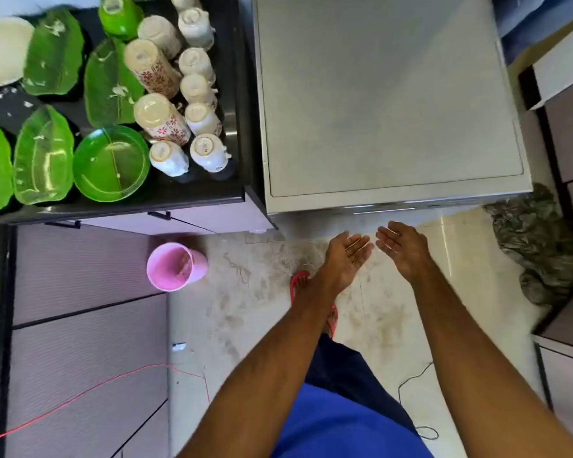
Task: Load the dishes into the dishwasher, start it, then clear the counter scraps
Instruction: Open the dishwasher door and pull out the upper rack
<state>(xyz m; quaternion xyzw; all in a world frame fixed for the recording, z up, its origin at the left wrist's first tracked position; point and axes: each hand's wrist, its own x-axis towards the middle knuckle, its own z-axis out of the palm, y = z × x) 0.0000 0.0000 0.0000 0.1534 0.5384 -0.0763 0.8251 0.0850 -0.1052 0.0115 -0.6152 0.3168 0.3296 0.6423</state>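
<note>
I am seeing the green leaf-shaped plastic plates (52, 54) and upturned cream ceramic cups (196, 62) sitting on the black counter (192, 193), well up and left of my hands, probably upended for draining. My left hand (346, 256) and right hand (401, 246) are hanging empty, fingers straight, palms facing each other. They are just short of the closed grey metal dishwasher (387, 94), likely reaching to open it.

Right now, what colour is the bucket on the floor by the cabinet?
Pink: the bucket shows best in the head view.
</note>
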